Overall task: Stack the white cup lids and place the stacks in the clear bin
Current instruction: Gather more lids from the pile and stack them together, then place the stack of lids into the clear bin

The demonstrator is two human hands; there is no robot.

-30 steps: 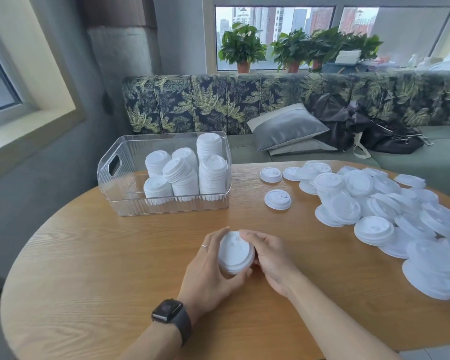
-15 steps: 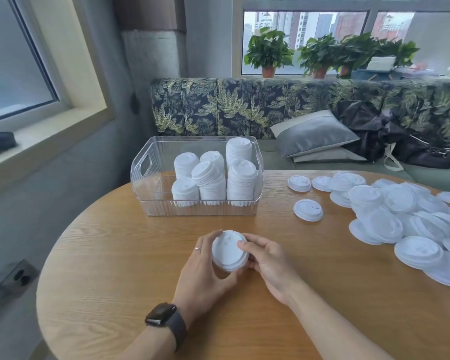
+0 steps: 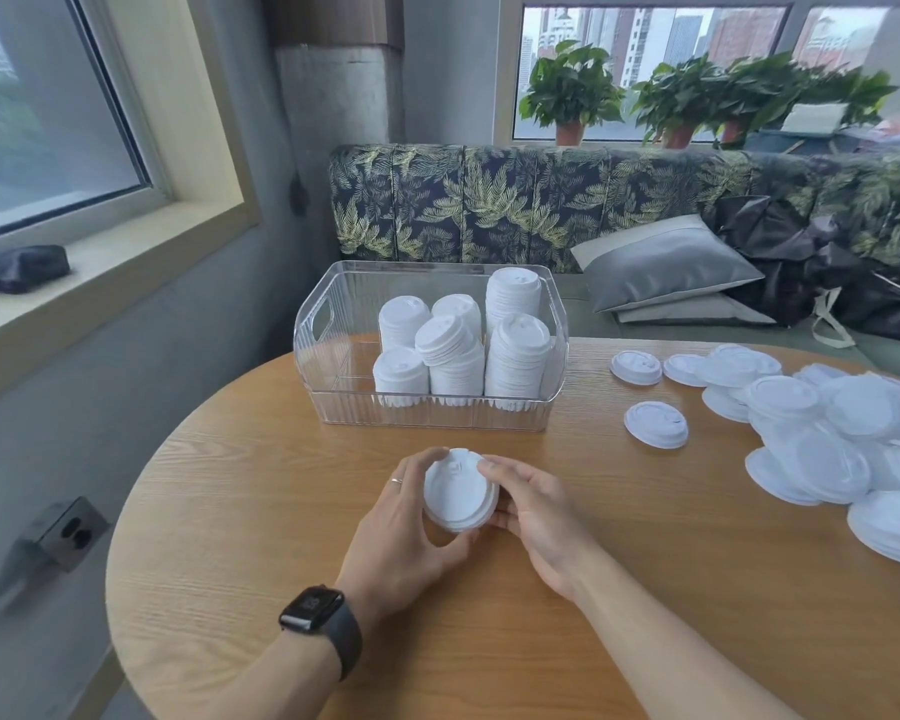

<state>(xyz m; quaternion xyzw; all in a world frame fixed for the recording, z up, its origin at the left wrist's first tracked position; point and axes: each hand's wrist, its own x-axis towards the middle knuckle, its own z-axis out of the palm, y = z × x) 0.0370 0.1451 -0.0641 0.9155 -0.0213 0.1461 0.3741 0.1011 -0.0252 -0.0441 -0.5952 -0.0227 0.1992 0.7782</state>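
White round plastic cup lids (image 3: pixel 459 491) sit in a small stack between two hands, low over the round wooden table (image 3: pixel 261 511). The left hand (image 3: pixel 406 532) has its fingers curled round the left side of the small stack. The right hand (image 3: pixel 531 511) has its fingers curled round the right side, with the fingertips on the top rim. So both hands are holding it.

Just behind the hands is the clear ribbed plastic bin (image 3: pixel 333 397). It already has several tall stacks of white lids (image 3: pixel 515 356) in its right part. Its left part looks free.

Over on the right is a big messy pile of loose white lids (image 3: pixel 822 439), and one single white lid (image 3: pixel 655 424) lies near the bin.

To do this step well, I think the hands should squeeze softly and evenly so the lids line up and nest flat. Then the stack should go up over the bin wall and down straight, so it does not tip or bump the other stacks
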